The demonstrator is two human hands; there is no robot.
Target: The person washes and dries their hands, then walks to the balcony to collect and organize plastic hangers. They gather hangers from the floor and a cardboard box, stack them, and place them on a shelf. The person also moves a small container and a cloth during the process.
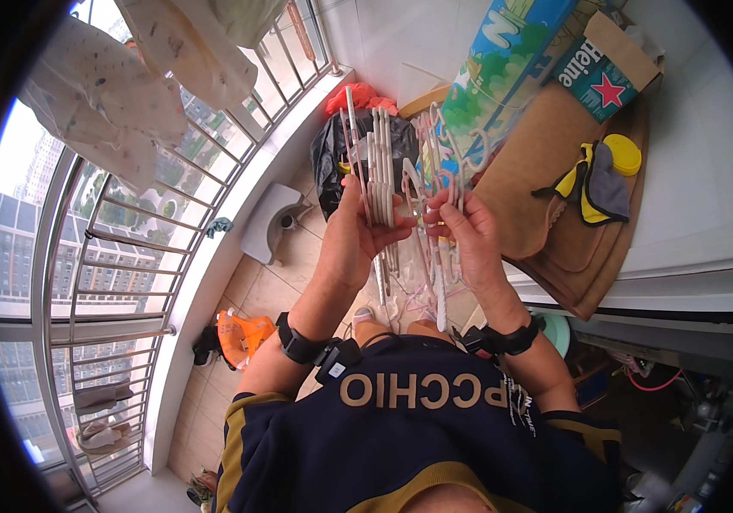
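My left hand (pixel 364 234) grips a tight bundle of white and pink plastic clothes hangers (pixel 380 192), held edge-on in front of my body. To its right, my right hand (pixel 469 234) has its fingers around the hooks and necks of a looser group of white and pink hangers (pixel 433 256), whose hooks fan out above the fingers. The fingertips of both hands are close to each other. Below the hands, parts of more hangers and clear plastic show near my feet, partly hidden.
Barred windows and hanging clothes (pixel 110 96) line the left. A grey plastic stool (pixel 271 221) and an orange bag (pixel 244 336) are on the tiled floor. Ahead is a black plastic bag (pixel 328 154); at right, brown mats (pixel 533 173), a cloth (pixel 605 192) and a Heineken box (pixel 597 83).
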